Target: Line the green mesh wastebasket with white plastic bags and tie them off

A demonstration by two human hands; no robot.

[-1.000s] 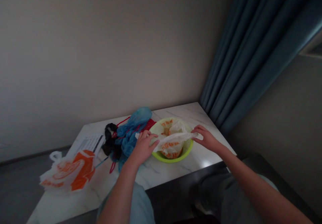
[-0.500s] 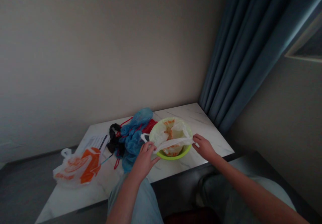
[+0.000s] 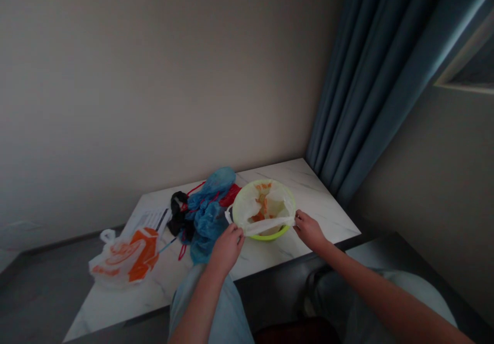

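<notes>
A white plastic bag (image 3: pixel 246 205) with orange print lines the inside of a lime-green bin (image 3: pixel 267 238). My left hand (image 3: pixel 228 245) is closed on the bag's edge at the near left of the rim. At the near right, my right hand (image 3: pixel 307 229) pinches the same edge. Between both hands the bag's edge is stretched in a taut band across the front of the bin. A strip of green rim shows below that band. The bin's lower part is hidden from this angle.
Left of the bin lie crumpled blue plastic bags (image 3: pixel 208 220), a black bag (image 3: pixel 176 223) and a red one (image 3: pixel 232 194). Farther left, a white and orange bag (image 3: pixel 127 256) rests near a printed sheet (image 3: pixel 148 219) on the marble-patterned table (image 3: pixel 266 261). A blue curtain (image 3: pixel 347 127) hangs at right.
The stretched bag edge has come down and nearer to me, over the front rim. My left hand has closed more and lowered slightly; my right hand has barely shifted.
</notes>
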